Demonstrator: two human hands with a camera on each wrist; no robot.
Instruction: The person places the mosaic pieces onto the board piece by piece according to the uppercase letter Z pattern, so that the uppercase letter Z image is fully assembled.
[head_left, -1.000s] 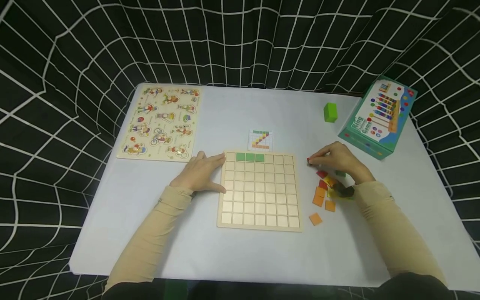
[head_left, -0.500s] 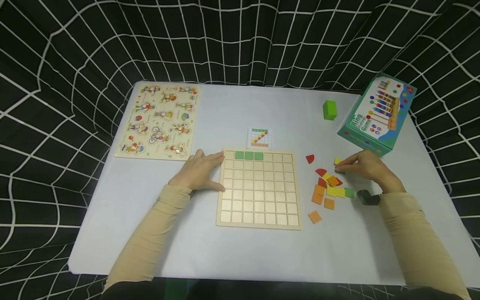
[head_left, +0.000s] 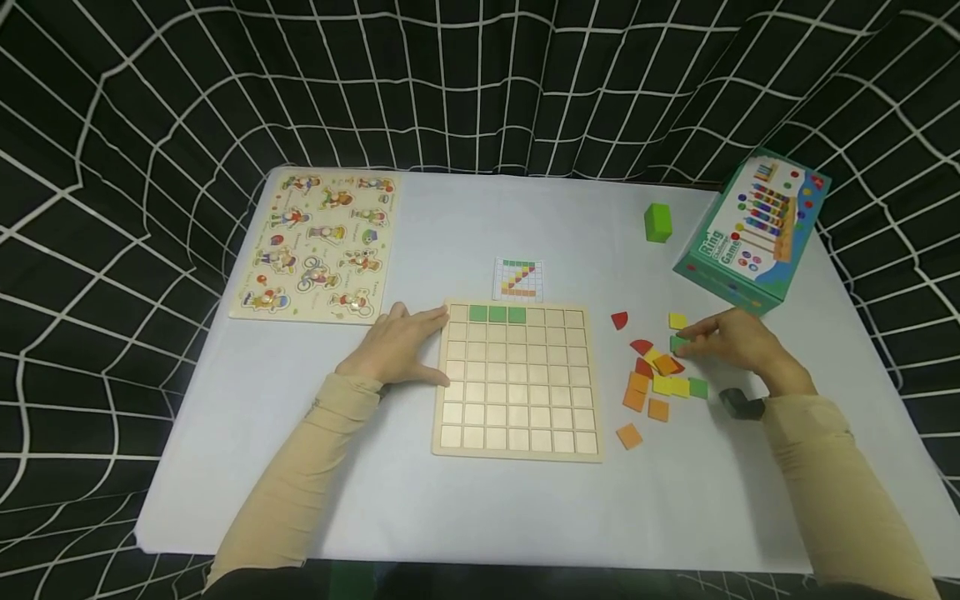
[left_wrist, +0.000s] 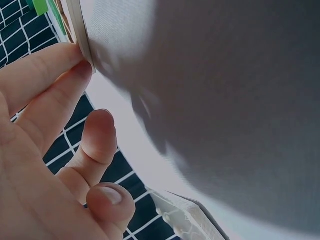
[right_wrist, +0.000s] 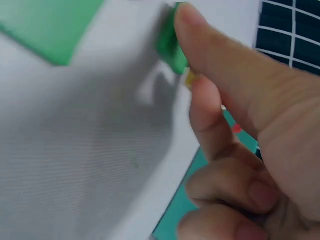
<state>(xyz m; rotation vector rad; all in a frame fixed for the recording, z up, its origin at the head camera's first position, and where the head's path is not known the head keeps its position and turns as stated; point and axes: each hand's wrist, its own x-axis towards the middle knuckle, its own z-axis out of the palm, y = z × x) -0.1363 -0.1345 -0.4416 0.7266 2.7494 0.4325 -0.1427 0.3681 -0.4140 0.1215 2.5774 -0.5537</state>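
Note:
A wooden grid board (head_left: 519, 381) lies in the middle of the table, with three green tiles (head_left: 497, 314) in its top row. My left hand (head_left: 393, 346) rests at the board's left edge, fingertips and thumb touching it, fingers spread; the left wrist view has two fingertips against the edge. To the right, my right hand (head_left: 731, 343) pinches a green square tile (right_wrist: 172, 42) between thumb and finger. Close by lie a yellow tile (head_left: 678, 321), another green tile (head_left: 697, 388), several orange tiles (head_left: 658, 410) and red quarter-round pieces (head_left: 619, 320).
A small pattern card (head_left: 518, 280) lies just behind the board. A peg puzzle board (head_left: 315, 246) is at the back left. A green block (head_left: 658, 223) and a ring game box (head_left: 757, 229) stand at the back right. Black netted cloth (head_left: 480, 83) surrounds the table.
My right hand has let go of a red quarter-round piece, left right of the board, and moved right to a green tile, now lifted slightly on edge. The left hand stays put.

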